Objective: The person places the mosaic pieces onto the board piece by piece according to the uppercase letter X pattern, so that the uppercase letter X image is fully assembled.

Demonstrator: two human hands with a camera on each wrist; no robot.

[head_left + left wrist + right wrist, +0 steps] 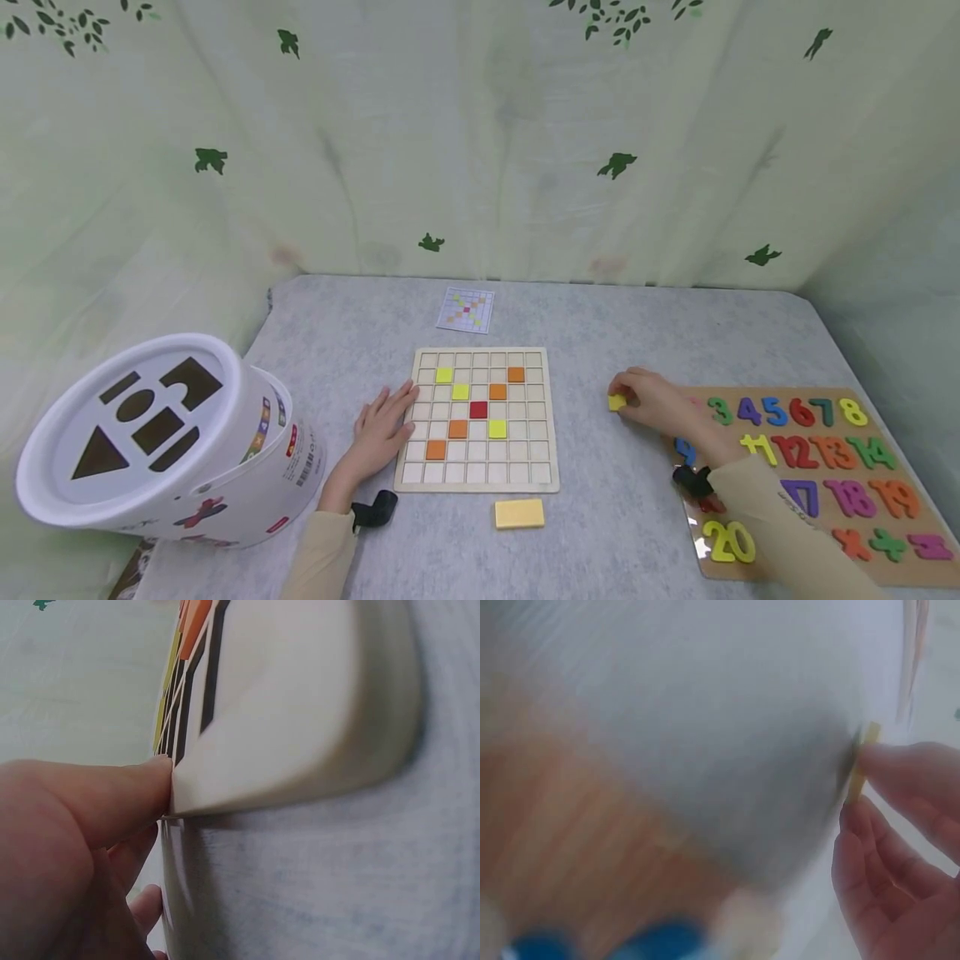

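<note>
A wooden grid board (pixel 477 479) lies in the middle of the grey table, with yellow, orange and one red tile set in its squares. My left hand (pixel 382 429) rests flat on the table with straight fingers against the board's left edge (pixel 225 791). My right hand (pixel 648 400) is to the right of the board and pinches a small yellow square tile (pixel 617 402) between thumb and fingers (pixel 900 769); the tile (pixel 859 769) shows edge-on and blurred in the right wrist view.
A yellow block (pixel 519 513) lies in front of the board. A pattern card (pixel 466 309) lies behind it. A number puzzle board (pixel 825 467) sits at the right under my right forearm. A white shape-sorter bucket (pixel 165 442) lies tilted at the left.
</note>
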